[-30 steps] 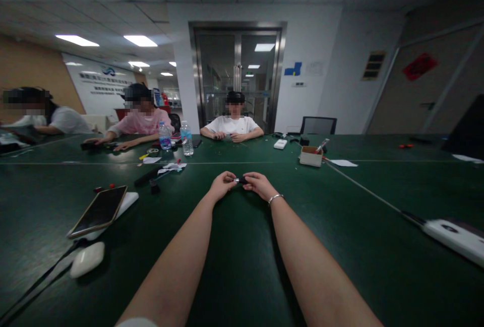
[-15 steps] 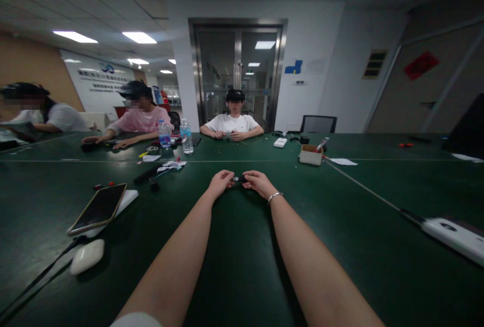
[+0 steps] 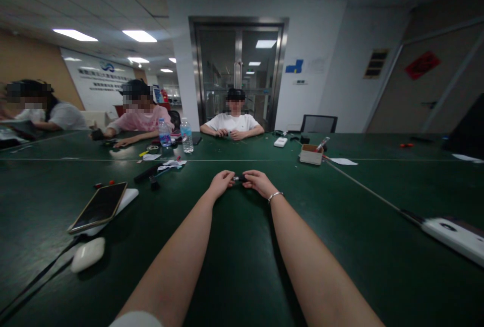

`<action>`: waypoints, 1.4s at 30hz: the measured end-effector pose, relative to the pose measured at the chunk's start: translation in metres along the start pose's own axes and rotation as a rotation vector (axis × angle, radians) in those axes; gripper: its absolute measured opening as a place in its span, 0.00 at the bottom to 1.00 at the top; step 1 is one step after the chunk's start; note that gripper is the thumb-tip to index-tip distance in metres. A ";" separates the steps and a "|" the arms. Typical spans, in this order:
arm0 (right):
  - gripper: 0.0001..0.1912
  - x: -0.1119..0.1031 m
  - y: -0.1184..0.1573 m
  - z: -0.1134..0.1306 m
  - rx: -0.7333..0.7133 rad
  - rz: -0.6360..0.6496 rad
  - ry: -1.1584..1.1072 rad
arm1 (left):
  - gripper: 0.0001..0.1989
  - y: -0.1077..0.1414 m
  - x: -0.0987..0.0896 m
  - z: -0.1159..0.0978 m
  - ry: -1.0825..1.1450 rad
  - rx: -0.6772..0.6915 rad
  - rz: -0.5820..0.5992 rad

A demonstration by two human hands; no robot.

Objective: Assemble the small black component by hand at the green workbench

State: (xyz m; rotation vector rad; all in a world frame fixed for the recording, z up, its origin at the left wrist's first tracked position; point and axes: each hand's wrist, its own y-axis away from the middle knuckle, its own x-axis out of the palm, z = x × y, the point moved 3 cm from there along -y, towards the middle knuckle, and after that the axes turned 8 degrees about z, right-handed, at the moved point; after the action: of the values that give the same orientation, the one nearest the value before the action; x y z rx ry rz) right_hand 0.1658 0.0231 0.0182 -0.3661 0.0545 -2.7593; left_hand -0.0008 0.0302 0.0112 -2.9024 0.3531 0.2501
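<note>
My left hand (image 3: 222, 184) and my right hand (image 3: 259, 184) meet over the green table, fingertips closed from both sides on a small black piece with a silver metal end (image 3: 239, 179). The silver end lies at my left fingers and the black part at my right. Its exact kind is too small to make out, and the fingers hide both of its ends. A silver bracelet (image 3: 275, 196) circles my right wrist.
To the left lie a phone (image 3: 100, 207), a white earphone case (image 3: 88, 255) and a black-handled tool (image 3: 147, 172). Two water bottles (image 3: 186, 135) stand farther back. A small box (image 3: 310, 154) and a white power strip (image 3: 454, 236) are on the right. Across sits a person (image 3: 235, 123).
My hands and the small black piece stay in nearly the same place. At the far left, the hand of the person in pink has lifted slightly with a dark object.
</note>
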 end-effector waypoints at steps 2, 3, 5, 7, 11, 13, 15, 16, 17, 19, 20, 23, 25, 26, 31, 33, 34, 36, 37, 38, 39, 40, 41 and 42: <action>0.07 0.000 0.000 0.000 0.000 0.003 0.003 | 0.14 0.000 0.002 0.001 -0.037 -0.028 0.014; 0.07 0.000 0.000 0.000 0.003 0.006 0.004 | 0.14 0.000 0.002 0.002 -0.063 -0.026 0.022; 0.07 0.000 0.001 0.000 0.010 0.010 0.006 | 0.13 0.000 0.002 0.001 -0.109 -0.001 0.027; 0.07 0.001 0.001 0.001 0.009 0.012 0.004 | 0.14 0.001 0.002 0.000 -0.136 0.031 0.019; 0.07 0.002 0.003 0.002 0.009 0.008 -0.002 | 0.15 0.002 0.002 -0.001 -0.128 0.028 0.026; 0.07 0.002 0.003 0.002 0.014 0.007 0.002 | 0.15 0.001 0.002 0.000 -0.134 0.027 0.034; 0.07 0.002 0.002 0.002 0.017 0.008 0.005 | 0.15 0.001 0.002 0.000 -0.160 0.048 0.030; 0.07 0.002 0.002 0.002 0.018 0.010 0.005 | 0.16 0.000 0.002 0.001 -0.169 0.056 0.026; 0.07 0.001 0.001 0.001 0.017 0.012 0.006 | 0.17 0.000 0.002 0.001 -0.169 0.057 0.024; 0.07 0.000 0.001 0.000 0.010 0.017 0.006 | 0.18 0.001 0.002 0.001 -0.148 0.038 0.024; 0.07 0.000 0.000 0.000 0.006 0.020 0.005 | 0.17 0.001 0.002 0.001 -0.141 0.029 0.029; 0.07 0.000 -0.001 -0.001 0.003 0.021 0.003 | 0.17 0.002 0.003 -0.002 -0.152 0.036 0.036; 0.07 -0.001 -0.001 -0.001 0.006 0.021 0.004 | 0.18 0.003 0.003 -0.003 -0.145 0.041 0.033; 0.07 -0.001 -0.001 -0.001 0.006 0.021 0.005 | 0.17 0.003 0.003 -0.003 -0.129 0.032 0.028; 0.07 0.000 -0.001 -0.001 0.005 0.031 0.010 | 0.16 0.004 0.004 -0.003 -0.134 0.017 0.018; 0.07 -0.001 -0.001 -0.001 0.008 0.028 0.010 | 0.15 0.004 0.004 -0.004 -0.158 0.046 0.012; 0.07 -0.001 -0.001 -0.001 0.009 0.027 0.010 | 0.15 0.004 0.004 -0.004 -0.160 0.055 0.008; 0.07 -0.001 -0.001 -0.001 0.006 0.029 0.011 | 0.15 0.004 0.003 -0.004 -0.152 0.055 0.005; 0.07 -0.002 -0.001 -0.002 0.002 0.030 0.012 | 0.15 0.004 0.003 -0.004 -0.145 0.050 0.009; 0.07 -0.002 -0.001 -0.002 0.000 0.031 0.014 | 0.15 0.003 0.003 -0.004 -0.138 0.044 0.016; 0.07 -0.002 -0.002 -0.002 -0.003 0.031 0.015 | 0.15 0.003 0.003 -0.003 -0.132 0.039 0.023; 0.07 -0.002 -0.002 -0.002 -0.004 0.030 0.015 | 0.15 0.003 0.003 -0.003 -0.127 0.037 0.028; 0.07 -0.002 -0.002 -0.002 -0.003 0.030 0.015 | 0.15 0.003 0.003 -0.003 -0.124 0.038 0.030; 0.07 -0.002 -0.002 -0.002 -0.002 0.030 0.014 | 0.15 0.003 0.003 -0.003 -0.122 0.039 0.030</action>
State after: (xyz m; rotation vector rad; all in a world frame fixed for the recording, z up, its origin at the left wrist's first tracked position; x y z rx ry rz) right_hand 0.1663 0.0254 0.0157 -0.3433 0.0653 -2.7330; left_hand 0.0020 0.0259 0.0131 -2.8284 0.3766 0.4180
